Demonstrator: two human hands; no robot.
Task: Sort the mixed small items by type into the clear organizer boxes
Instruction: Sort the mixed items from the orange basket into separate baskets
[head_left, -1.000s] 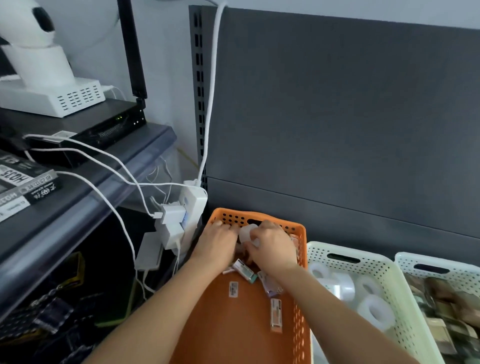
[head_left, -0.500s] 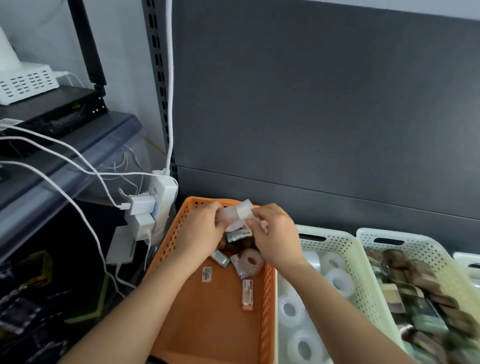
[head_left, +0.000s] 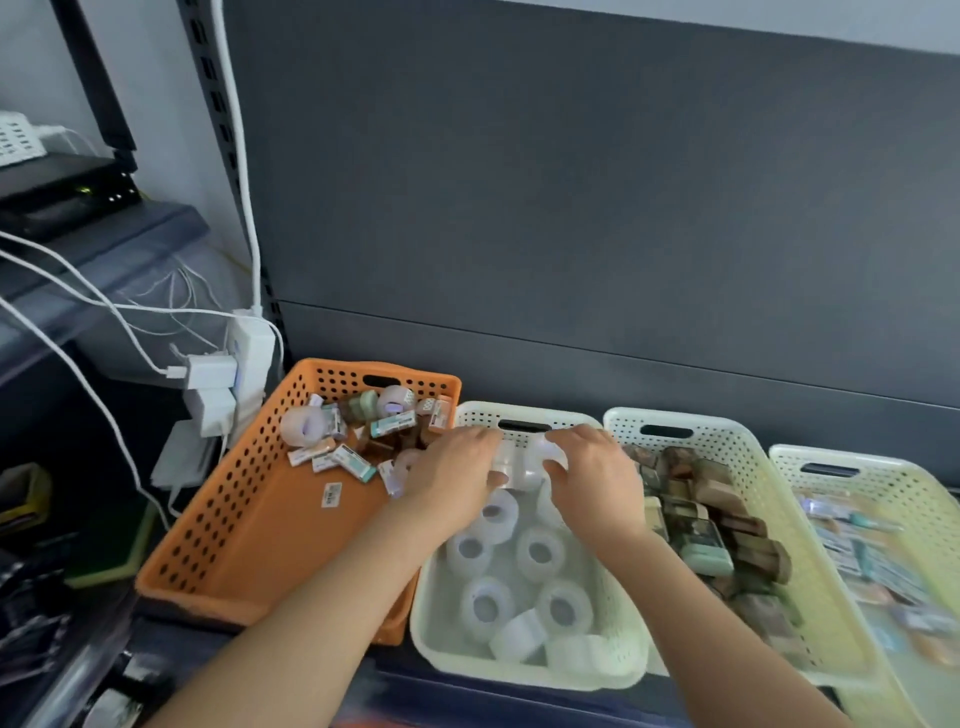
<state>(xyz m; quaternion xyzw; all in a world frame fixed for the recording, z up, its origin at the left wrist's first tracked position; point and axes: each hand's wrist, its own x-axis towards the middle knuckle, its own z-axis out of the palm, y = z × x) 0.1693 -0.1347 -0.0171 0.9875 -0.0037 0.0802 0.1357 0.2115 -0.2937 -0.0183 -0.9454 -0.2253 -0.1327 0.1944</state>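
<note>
Fingers (head_left: 480, 441): both sets are curled in around a small clump of tape rolls. The left hand (head_left: 452, 483) is on one side and the right hand (head_left: 597, 483) on the other, squeezing the clump between them.
Loose rolls (head_left: 540, 552): nearest stuff, lying in the white basket (head_left: 524, 675). I count seven clear ones plus one half hidden under the right wrist, so call it eight.
Held rolls (head_left: 519, 465): up over the back half of that same white basket. Looks like two, maybe three, but they're too see-through to be sure.
Handling: my guess is they're light, stiff around the rim and slick on the outside, so a clump pinched from two sides could squirt out. A safer hold would be a fingertip through the hole, or thumb and finger across the flat faces, one roll at a time.
Orange basket (head_left: 234, 499): right up against the white one on its left, with one sticker (head_left: 331, 493) on its floor.
Mixed pile (head_left: 363, 434): heaped at the orange basket's far end. I see three more tape rolls, roughly eight little boxes, and some brown and green bits I can't count.
Cream basket (head_left: 717, 441): right of the white one and packed with brown and green blocks, too overlapped to count.
Last basket (head_left: 893, 483): far right, holding flat packets that are too blurred to count.
</note>
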